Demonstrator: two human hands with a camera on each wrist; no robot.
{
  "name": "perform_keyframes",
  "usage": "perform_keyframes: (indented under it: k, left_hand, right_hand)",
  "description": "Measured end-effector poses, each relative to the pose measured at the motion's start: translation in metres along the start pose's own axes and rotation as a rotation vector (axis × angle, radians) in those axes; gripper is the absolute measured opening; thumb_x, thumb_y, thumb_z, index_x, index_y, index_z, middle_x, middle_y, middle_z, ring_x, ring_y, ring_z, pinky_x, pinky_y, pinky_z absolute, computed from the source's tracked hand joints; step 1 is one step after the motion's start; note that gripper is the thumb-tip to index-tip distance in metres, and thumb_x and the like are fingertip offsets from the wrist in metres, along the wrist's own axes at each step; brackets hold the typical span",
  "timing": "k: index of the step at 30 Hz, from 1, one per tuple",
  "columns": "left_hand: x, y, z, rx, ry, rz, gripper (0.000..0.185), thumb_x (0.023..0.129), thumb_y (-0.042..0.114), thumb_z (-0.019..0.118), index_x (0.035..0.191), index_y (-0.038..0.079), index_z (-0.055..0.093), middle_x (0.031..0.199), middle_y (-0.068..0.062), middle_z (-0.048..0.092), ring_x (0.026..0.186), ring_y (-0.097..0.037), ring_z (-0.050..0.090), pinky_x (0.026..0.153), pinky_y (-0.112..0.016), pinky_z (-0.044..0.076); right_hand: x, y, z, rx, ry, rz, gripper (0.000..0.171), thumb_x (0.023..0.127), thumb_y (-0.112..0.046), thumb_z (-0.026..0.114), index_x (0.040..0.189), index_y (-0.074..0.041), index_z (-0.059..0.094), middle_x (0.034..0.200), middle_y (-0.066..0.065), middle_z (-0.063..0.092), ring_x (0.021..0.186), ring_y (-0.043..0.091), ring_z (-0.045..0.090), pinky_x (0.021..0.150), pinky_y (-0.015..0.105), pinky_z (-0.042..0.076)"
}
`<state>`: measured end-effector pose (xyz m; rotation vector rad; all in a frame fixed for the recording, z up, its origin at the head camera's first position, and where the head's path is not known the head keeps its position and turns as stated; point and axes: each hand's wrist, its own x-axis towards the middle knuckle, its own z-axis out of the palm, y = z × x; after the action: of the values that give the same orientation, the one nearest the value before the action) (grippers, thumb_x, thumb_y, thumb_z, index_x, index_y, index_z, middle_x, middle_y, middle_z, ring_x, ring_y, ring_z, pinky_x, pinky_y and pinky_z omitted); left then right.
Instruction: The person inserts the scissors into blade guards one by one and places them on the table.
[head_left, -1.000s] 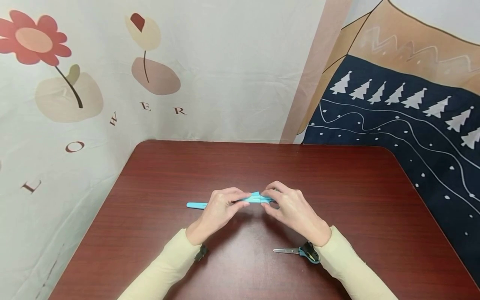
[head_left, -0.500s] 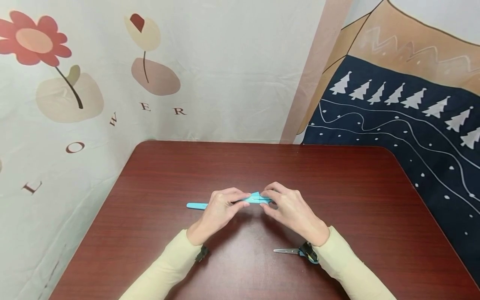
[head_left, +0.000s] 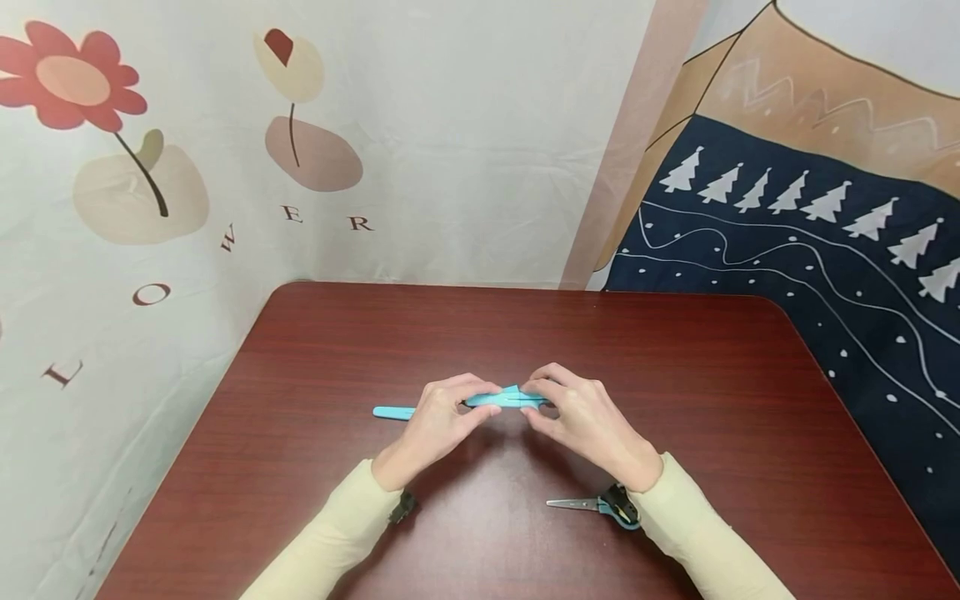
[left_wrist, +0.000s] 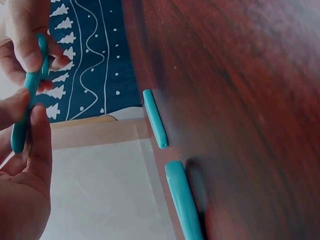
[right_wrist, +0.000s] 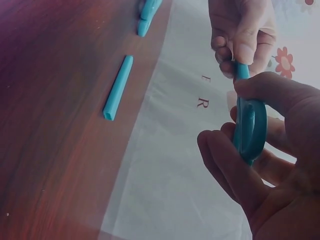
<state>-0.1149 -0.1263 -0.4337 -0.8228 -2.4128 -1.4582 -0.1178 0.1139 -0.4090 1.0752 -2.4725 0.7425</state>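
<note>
Over the middle of the dark red table (head_left: 315, 350), both hands hold one folded blue paper piece (head_left: 510, 397) between them. My left hand (head_left: 486, 395) pinches its left end and my right hand (head_left: 536, 392) pinches its right end. The left wrist view has the blue piece (left_wrist: 31, 87) upright between my left hand (left_wrist: 27, 114) below and the right hand (left_wrist: 25, 35) above. In the right wrist view my right hand (right_wrist: 235, 117) curls round the blue piece (right_wrist: 248, 125), with the left hand (right_wrist: 242, 30) gripping its far end.
A rolled blue paper stick (head_left: 392, 412) lies on the table left of the hands. The wrist views show two such sticks (left_wrist: 155, 119) (left_wrist: 184, 200) end to end. Small scissors (head_left: 596, 502) lie near my right sleeve. Printed cloths hang behind and to the right.
</note>
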Motion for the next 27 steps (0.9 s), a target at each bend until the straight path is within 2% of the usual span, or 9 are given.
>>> perform_keyframes:
  k: [6, 9, 15, 18, 22, 27]
  left_hand:
    - [-0.0007, 0.0, -0.003, 0.01, -0.039, -0.02, 0.02, 0.087, 0.007, 0.084, 0.107, 0.009, 0.079, 0.1, 0.005, 0.071, 0.083, -0.006, 0.067, 0.07, -0.034, 0.061]
    - [-0.0016, -0.0006, -0.0044, 0.032, -0.047, -0.021, 0.02, 0.087, 0.009, 0.084, 0.107, 0.01, 0.08, 0.101, 0.005, 0.07, 0.081, -0.005, 0.066, 0.068, -0.032, 0.06]
    - [-0.003, -0.0009, -0.0064, 0.07, -0.064, -0.04, 0.018, 0.088, 0.013, 0.084, 0.105, 0.012, 0.081, 0.101, 0.006, 0.067, 0.074, -0.005, 0.061, 0.064, -0.036, 0.057]
    - [-0.0035, -0.0009, -0.0072, 0.092, -0.077, -0.046, 0.019, 0.088, 0.013, 0.084, 0.107, 0.012, 0.081, 0.102, 0.007, 0.066, 0.071, -0.005, 0.057, 0.062, -0.031, 0.053]
    - [-0.0044, -0.0016, -0.0077, 0.126, -0.086, -0.021, 0.019, 0.088, 0.011, 0.084, 0.107, 0.012, 0.082, 0.101, 0.008, 0.066, 0.072, -0.005, 0.056, 0.06, -0.023, 0.048]
    - [-0.0053, -0.0018, -0.0078, 0.143, -0.066, 0.024, 0.019, 0.086, 0.009, 0.085, 0.105, 0.011, 0.081, 0.1, 0.006, 0.067, 0.072, -0.007, 0.056, 0.06, -0.023, 0.048]
  right_hand:
    - [-0.0028, 0.0006, 0.0011, 0.013, -0.012, 0.013, 0.021, 0.085, -0.011, 0.084, 0.103, -0.009, 0.074, 0.105, 0.0, 0.065, 0.071, 0.007, 0.068, 0.066, 0.016, 0.055]
    - [-0.0042, 0.0012, 0.0024, 0.004, -0.007, 0.004, 0.021, 0.085, -0.013, 0.085, 0.103, -0.009, 0.074, 0.105, 0.0, 0.065, 0.07, 0.007, 0.068, 0.064, 0.016, 0.054]
    - [-0.0053, 0.0011, 0.0051, -0.039, 0.009, -0.013, 0.023, 0.083, -0.014, 0.086, 0.103, -0.011, 0.075, 0.105, -0.002, 0.066, 0.067, 0.004, 0.065, 0.058, 0.017, 0.051]
    - [-0.0056, 0.0003, 0.0067, -0.04, -0.001, -0.009, 0.023, 0.083, -0.014, 0.086, 0.102, -0.011, 0.074, 0.104, -0.003, 0.066, 0.065, 0.006, 0.064, 0.056, 0.018, 0.048]
    - [-0.0055, -0.0011, 0.0085, -0.03, -0.015, -0.003, 0.021, 0.084, -0.014, 0.086, 0.102, -0.011, 0.074, 0.104, -0.003, 0.066, 0.063, 0.01, 0.062, 0.054, 0.018, 0.046]
    - [-0.0038, -0.0027, 0.0096, -0.046, -0.018, 0.008, 0.022, 0.083, -0.016, 0.087, 0.101, -0.013, 0.075, 0.103, -0.004, 0.067, 0.066, 0.009, 0.063, 0.057, 0.021, 0.049]
